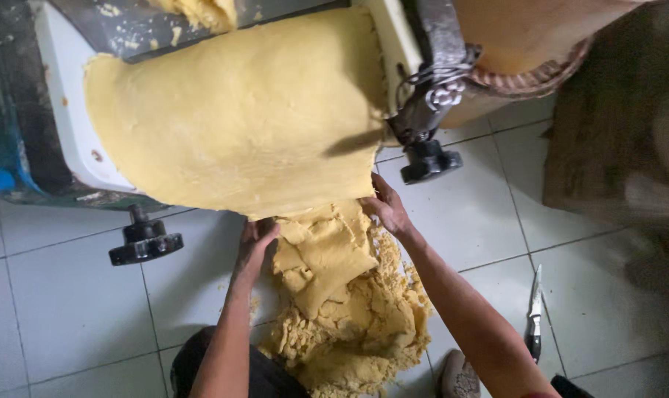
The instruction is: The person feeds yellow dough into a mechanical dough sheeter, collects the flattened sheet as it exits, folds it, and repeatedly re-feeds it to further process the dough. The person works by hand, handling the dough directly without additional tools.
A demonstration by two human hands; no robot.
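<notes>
A wide yellow dough sheet [238,110] hangs down over the white front of a rolling machine [61,110]. Below it, a crumbly heap of the same dough [349,309] lies on the tiled floor, with a folded slab on top. My left hand [255,239] reaches under the sheet's lower edge at its left, fingers on the dough. At the lower right corner of the sheet, my right hand [386,206] grips the edge. Both forearms stretch up from the bottom of the view.
Two black knob handles [145,242] [430,162] stick out from the machine. A knife [534,313] lies on the white floor tiles at the right. A woven basket [533,74] and a brown sack [614,125] stand at the upper right. My shoe [460,376] is near the heap.
</notes>
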